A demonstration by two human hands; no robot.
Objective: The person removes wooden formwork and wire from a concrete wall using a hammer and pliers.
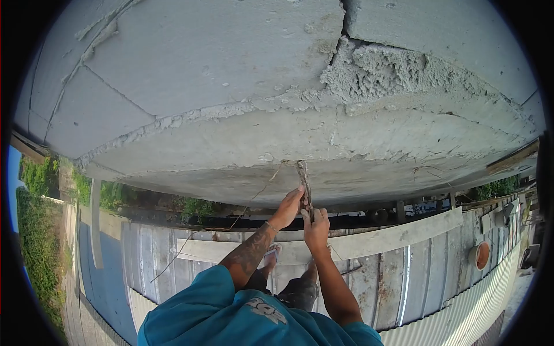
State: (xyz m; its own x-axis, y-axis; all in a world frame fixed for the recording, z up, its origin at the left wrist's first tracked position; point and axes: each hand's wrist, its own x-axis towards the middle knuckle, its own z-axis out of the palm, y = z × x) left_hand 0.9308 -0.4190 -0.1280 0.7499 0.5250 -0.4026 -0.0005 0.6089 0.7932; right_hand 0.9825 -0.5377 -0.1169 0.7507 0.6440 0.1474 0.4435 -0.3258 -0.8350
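Note:
Both my hands are closed on a long, narrow, cement-crusted tool (306, 183), whose exact kind I cannot make out. My left hand (289, 206) grips its side higher up, with the thumb and fingers pressed along it. My right hand (316, 227) wraps round its lower end. The far tip touches the lower edge of the concrete beam (231, 141), beside a thin bent wire (262, 190) that comes out there and hangs down to the left. The inner fingers of both hands are partly hidden.
I stand in flip-flops (276, 249) on a ribbed metal roof (398, 277). A long pale board (392, 235) lies across it. More wires (427, 168) stick out of the concrete at right. An orange-lined pipe (481, 255) opens at far right. Rough mortar (398, 72) fills a block joint above.

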